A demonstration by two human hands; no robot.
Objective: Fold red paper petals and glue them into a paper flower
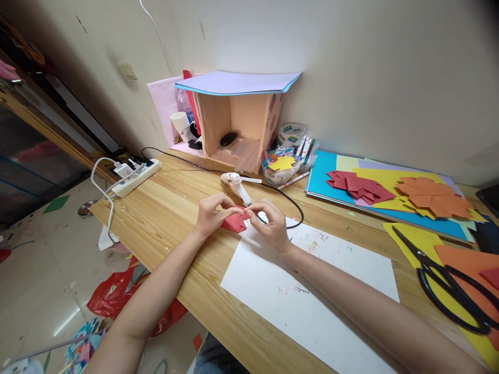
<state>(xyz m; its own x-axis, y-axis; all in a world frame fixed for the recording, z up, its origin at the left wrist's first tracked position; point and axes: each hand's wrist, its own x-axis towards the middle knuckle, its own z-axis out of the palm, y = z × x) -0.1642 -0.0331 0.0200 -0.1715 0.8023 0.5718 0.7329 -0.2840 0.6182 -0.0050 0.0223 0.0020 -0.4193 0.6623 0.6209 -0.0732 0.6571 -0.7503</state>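
A piece of red paper [235,222] is pinched between both my hands over the table, by the upper left corner of a large white sheet [331,291]. My left hand [213,213] closes thumb and fingers on its upper edge. Right beside those fingertips, my right hand [271,223] pinches the same edge; the exact grip is partly hidden. Just behind the hands lies a white glue gun [236,186], its black cord curling to the right.
Black scissors [444,275] lie at right on yellow and orange paper. Behind them, coloured sheets [317,174] carry red and orange paper cutouts. An open box [212,119], a plastic tub of scraps [278,175] and markers stand at the wall. A power strip [138,179] sits at the left edge.
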